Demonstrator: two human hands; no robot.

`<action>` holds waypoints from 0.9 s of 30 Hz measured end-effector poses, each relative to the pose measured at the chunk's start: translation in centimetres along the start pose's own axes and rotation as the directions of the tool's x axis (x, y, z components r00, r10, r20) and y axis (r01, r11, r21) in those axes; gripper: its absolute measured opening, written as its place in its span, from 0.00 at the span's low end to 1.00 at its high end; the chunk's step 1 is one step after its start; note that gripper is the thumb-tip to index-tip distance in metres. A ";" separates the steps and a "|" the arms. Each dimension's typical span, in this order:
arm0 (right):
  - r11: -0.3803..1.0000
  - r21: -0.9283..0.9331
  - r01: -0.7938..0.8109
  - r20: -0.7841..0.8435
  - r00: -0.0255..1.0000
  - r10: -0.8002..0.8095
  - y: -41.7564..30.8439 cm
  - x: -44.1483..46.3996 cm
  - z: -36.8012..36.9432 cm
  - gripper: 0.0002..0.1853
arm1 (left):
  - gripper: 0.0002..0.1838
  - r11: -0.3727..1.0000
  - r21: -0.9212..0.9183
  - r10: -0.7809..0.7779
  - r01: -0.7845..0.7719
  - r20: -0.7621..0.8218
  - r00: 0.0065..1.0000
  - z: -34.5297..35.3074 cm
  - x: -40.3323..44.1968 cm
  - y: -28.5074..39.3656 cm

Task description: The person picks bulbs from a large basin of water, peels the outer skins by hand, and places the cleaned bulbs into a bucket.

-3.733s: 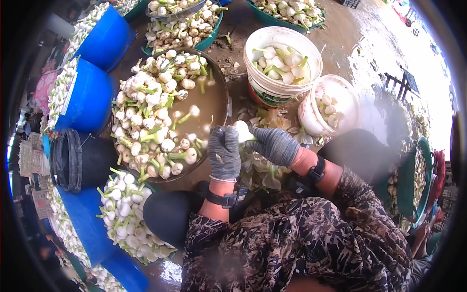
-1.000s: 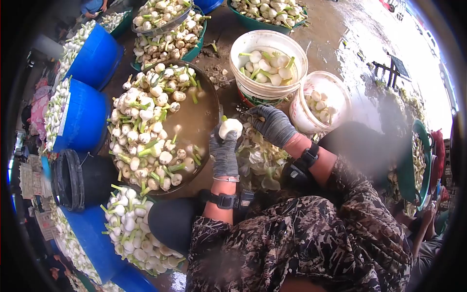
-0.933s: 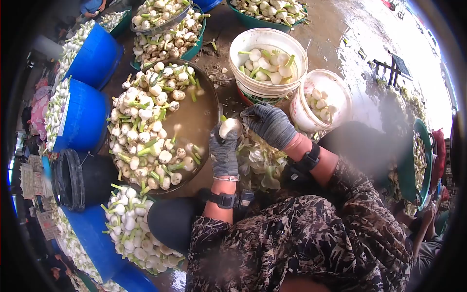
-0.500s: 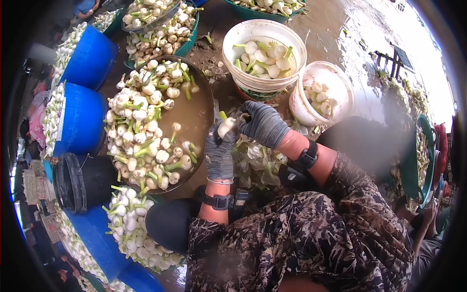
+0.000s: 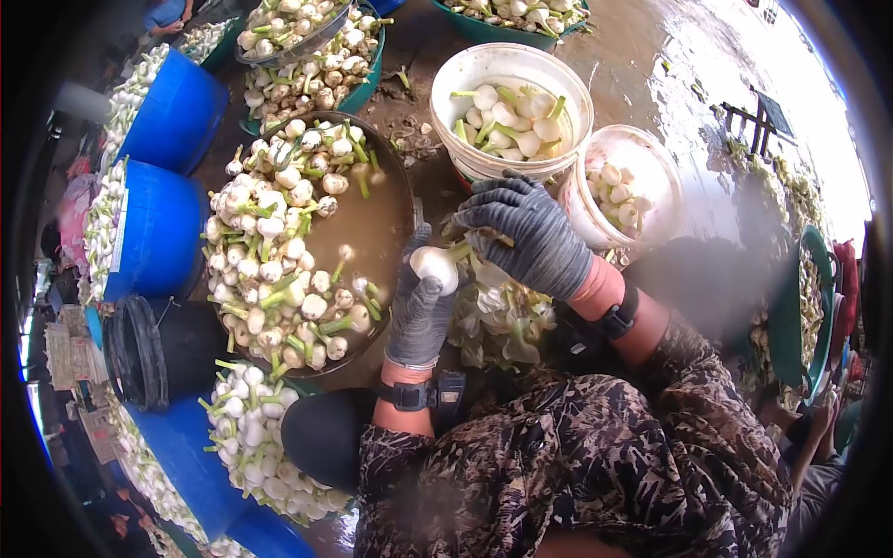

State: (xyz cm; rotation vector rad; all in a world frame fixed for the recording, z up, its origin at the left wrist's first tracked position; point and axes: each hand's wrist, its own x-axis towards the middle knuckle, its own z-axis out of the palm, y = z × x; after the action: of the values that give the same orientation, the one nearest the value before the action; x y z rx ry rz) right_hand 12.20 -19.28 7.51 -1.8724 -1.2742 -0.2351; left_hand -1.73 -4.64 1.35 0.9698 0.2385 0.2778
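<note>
My left hand [image 5: 417,312], in a grey knit glove, grips a white garlic bulb [image 5: 434,268] near the basin's right edge. The bulb's green stem points toward my right hand [image 5: 521,232], also gloved. Those fingers are bent and pinched about the stem end; a thin brownish strip shows under them, too small to name. Left of my hands, a wide round basin [image 5: 406,181] holds brown water and a heap of unpeeled garlic bulbs [image 5: 270,242]. Below the hands lies a pile of pale garlic skins [image 5: 502,321].
Ahead stand a white bucket [image 5: 445,112] with peeled garlic bulbs and a smaller white bucket [image 5: 665,181] with more. Blue tubs [image 5: 163,228] of garlic and a black bucket [image 5: 186,344] line the left. A green tub [image 5: 372,84] stands beyond the basin. Wet floor stretches at upper right.
The garlic bulb has turned in my left hand, its stem now pointing right. My right hand has moved slightly right and down, its fingers more extended over the stem.
</note>
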 end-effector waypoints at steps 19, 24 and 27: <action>0.840 0.119 -0.529 0.399 0.801 0.447 0.9 -3.4 4.0 0.11 | 0.44 0.697 0.696 -0.089 -0.176 0.327 0.941 1.6 -0.6 2.0; 0.530 0.612 -0.587 0.441 0.810 0.387 0.0 -3.7 3.1 0.08 | 0.46 0.750 0.661 -0.145 -0.018 0.190 0.971 -0.1 -0.4 2.0; 0.683 0.511 -0.522 0.422 0.844 0.330 0.0 -3.5 2.9 0.10 | 0.48 0.663 0.737 -0.103 -0.131 0.263 0.959 -0.5 -0.5 1.6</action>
State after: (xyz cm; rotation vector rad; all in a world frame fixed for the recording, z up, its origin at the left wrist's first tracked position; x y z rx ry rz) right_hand 9.74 -19.57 3.71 -1.5873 -0.8868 0.6795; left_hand -2.57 -3.54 2.50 1.8344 0.0686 0.0306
